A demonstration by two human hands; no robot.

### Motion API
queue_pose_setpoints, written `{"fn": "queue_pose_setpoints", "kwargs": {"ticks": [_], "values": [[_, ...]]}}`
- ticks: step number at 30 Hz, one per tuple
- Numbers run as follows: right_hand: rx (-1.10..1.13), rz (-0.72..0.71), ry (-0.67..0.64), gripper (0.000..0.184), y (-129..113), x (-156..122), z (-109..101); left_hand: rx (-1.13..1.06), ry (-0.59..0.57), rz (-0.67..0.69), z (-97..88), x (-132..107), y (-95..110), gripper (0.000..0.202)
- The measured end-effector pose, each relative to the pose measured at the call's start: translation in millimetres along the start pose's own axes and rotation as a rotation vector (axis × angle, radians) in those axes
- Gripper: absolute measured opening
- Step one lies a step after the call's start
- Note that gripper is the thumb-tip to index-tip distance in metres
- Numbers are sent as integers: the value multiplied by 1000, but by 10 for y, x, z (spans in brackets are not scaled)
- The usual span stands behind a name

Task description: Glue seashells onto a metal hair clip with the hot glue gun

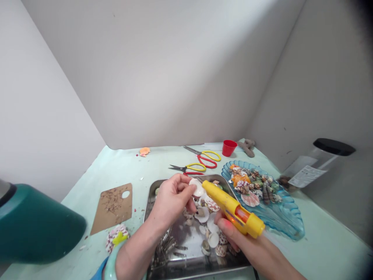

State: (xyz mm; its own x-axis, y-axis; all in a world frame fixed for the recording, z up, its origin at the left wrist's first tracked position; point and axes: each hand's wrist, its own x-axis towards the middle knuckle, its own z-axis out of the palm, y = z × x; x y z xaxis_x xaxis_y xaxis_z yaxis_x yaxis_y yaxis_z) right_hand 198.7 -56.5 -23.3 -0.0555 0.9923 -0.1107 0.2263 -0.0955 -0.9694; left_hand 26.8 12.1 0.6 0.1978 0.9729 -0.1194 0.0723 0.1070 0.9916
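Note:
Between the fingers of my left hand (pixel 175 196) is a white seashell (pixel 197 188), held above the metal tray (pixel 189 268). My right hand (pixel 233 232) grips a yellow glue gun (pixel 227 204), its nozzle pointing at the shell; whether the tip touches it I cannot tell. A clear glue stick comes out of the gun's rear. Below both hands, several loose shells (pixel 212 223) fill the right part of the tray. Small metal clips (pixel 167 245) lie in its left part, partly hidden by my left forearm.
Behind the tray lie two pairs of scissors (pixel 204 153) and a red cup (pixel 229 147). A blue shell-shaped dish (pixel 262 217) with shells stands right, near a clear jar (pixel 323 163). At left are a cardboard piece (pixel 113 206), a shell cluster (pixel 116 236) and a green object (pixel 37 225).

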Motion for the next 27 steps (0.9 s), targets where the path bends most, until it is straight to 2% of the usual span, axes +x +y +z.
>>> {"fn": "queue_pose_setpoints", "kwargs": {"ticks": [6, 13, 19, 27], "values": [[9, -13, -75, 37, -4, 30, -48, -5, 22, -25, -5, 12, 18, 15], [-12, -31, -55, 36, -8, 29, -52, 18, 71, -30, -19, 38, -19, 16], [5, -30, -89, 38, -6, 32, -56, 110, 71, 93, -4, 5, -52, 16], [37, -43, 7, 35, -8, 6, 12, 169, 91, 106, 2, 3, -34, 15]]}}
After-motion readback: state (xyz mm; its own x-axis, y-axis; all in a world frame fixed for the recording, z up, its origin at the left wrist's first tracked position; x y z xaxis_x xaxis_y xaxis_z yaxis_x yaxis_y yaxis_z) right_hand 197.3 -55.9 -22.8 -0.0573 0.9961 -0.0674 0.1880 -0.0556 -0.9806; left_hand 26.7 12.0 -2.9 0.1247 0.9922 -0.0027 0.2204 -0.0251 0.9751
